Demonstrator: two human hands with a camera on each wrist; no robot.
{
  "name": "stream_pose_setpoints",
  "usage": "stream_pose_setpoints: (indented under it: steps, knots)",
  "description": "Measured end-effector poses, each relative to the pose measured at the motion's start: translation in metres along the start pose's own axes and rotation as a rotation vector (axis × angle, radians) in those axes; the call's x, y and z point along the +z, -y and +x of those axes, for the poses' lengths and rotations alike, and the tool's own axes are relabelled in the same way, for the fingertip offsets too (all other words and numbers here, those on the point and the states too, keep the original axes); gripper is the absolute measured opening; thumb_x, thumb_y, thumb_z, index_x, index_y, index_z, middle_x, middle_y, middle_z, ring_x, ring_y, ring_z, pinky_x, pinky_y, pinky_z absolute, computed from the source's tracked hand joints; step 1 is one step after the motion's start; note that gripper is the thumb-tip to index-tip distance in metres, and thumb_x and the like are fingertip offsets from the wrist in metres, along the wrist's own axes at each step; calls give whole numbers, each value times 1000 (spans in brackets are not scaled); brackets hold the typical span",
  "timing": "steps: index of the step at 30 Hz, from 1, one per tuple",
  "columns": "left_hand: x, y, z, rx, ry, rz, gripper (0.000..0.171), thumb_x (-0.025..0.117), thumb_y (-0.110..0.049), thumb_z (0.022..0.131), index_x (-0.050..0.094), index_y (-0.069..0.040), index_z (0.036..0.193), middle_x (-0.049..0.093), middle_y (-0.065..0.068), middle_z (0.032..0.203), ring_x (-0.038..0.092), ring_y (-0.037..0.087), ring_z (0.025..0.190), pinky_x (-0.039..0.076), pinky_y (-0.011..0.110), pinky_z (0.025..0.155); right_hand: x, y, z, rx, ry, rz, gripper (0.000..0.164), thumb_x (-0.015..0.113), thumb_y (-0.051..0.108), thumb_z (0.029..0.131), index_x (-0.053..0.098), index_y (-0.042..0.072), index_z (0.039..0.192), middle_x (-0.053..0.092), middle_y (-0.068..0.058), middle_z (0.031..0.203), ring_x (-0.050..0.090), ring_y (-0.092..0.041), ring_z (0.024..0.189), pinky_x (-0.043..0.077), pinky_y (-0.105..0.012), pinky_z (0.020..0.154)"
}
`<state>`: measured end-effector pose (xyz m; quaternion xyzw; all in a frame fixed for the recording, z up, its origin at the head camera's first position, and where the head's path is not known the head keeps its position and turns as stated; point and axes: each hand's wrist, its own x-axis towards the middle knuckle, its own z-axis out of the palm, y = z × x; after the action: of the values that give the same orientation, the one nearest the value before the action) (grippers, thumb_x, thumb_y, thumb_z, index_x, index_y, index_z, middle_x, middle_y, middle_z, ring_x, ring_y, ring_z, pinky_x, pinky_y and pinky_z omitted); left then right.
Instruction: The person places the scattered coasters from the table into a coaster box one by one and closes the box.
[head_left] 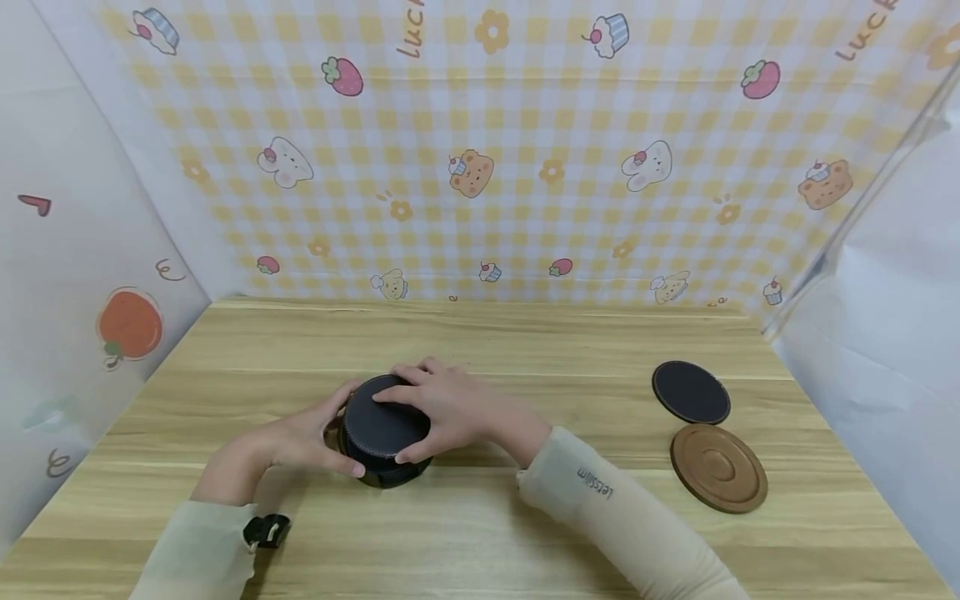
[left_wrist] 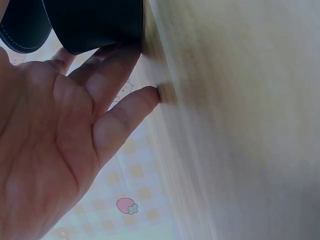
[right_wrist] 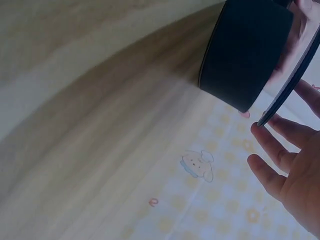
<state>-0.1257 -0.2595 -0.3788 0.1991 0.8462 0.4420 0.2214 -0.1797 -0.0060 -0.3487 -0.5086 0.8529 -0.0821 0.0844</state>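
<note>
A black leather coaster [head_left: 381,423] with pale edge stitching is pinched at its rim by my right hand [head_left: 459,410], index finger lying across its top. Beneath it stands a black round coaster holder [head_left: 392,477] on the table. My left hand [head_left: 298,440] grips the holder's left side, thumb at the front, other fingers behind. From the right wrist view, the coaster [right_wrist: 292,77] is tilted and a gap separates it from the holder [right_wrist: 245,55]. The holder's inside is hidden.
To the right, another black coaster [head_left: 691,392] lies flat on the wood-grain table [head_left: 570,533]. Just in front of it is a round brown wooden coaster [head_left: 738,475] with a ringed centre. A yellow checked cloth [head_left: 510,108] hangs behind, and white sheeting stands at both sides.
</note>
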Motion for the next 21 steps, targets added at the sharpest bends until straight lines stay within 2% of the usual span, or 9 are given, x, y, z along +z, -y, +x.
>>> stream_pose_setpoints:
  steps: [7,10,14,21]
  knots:
    - [0,2,1,16,15,-30,101,84,-24,79,17,-13,154,31,23,155,35,46,139,36,56,106,7,1,3,13,25,17,75,68,62,84,42,37,150,32,-2,161,38,-21,136,44,-48,103]
    - [0,3,1,19,22,-36,102,84,-23,79,16,-14,155,31,23,154,39,44,136,42,40,104,9,1,3,15,31,23,75,68,61,84,42,36,149,32,-2,161,38,-21,135,44,-47,104]
    - [-1,5,1,25,42,-76,102,82,-19,80,14,-13,156,32,26,151,46,41,131,46,21,95,11,2,5,6,42,22,75,69,60,84,43,36,149,33,-2,160,38,-21,135,44,-46,104]
    - [-1,6,1,43,60,-108,101,81,-17,81,12,-12,156,31,29,149,51,40,126,48,21,93,13,5,8,-7,35,17,75,70,60,83,44,34,149,33,-3,160,38,-22,136,44,-46,104]
